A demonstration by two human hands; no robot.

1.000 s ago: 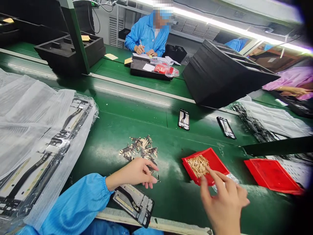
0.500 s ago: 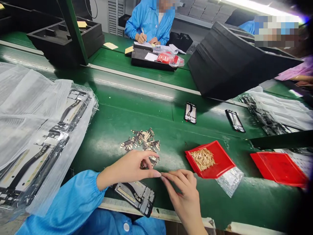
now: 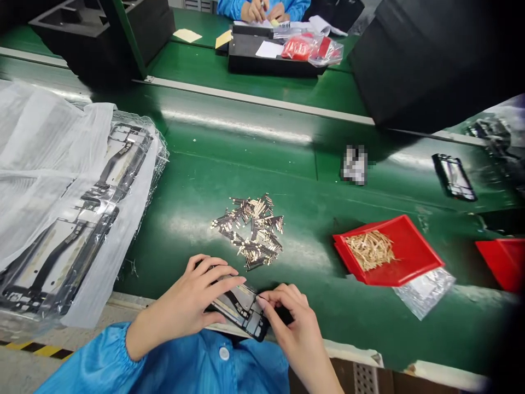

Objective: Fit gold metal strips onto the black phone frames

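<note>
My left hand (image 3: 192, 298) grips a black phone frame (image 3: 241, 309) at the belt's near edge, its fingers over the frame's left part. My right hand (image 3: 291, 328) pinches a thin metal strip (image 3: 259, 296) between thumb and forefinger, right against the frame's surface. The hands partly hide the frame. Above my left hand lies a loose pile of small gold-and-black metal parts (image 3: 250, 232), not touching either hand. To the right, a red tray (image 3: 414, 243) holds a heap of thin gold strips (image 3: 369, 249).
A large plastic-wrapped stack of phone frames (image 3: 74, 202) lies left on the green conveyor belt (image 3: 295, 164). A clear bag (image 3: 426, 293) pokes from under the red tray. Another red tray (image 3: 504, 262) sits at right. A co-worker's hands (image 3: 258, 11) work across a rail.
My left hand has moved down from the pile and now holds the black frame, lifted at the belt edge. My right hand has moved left onto it. The view has tilted downward.
</note>
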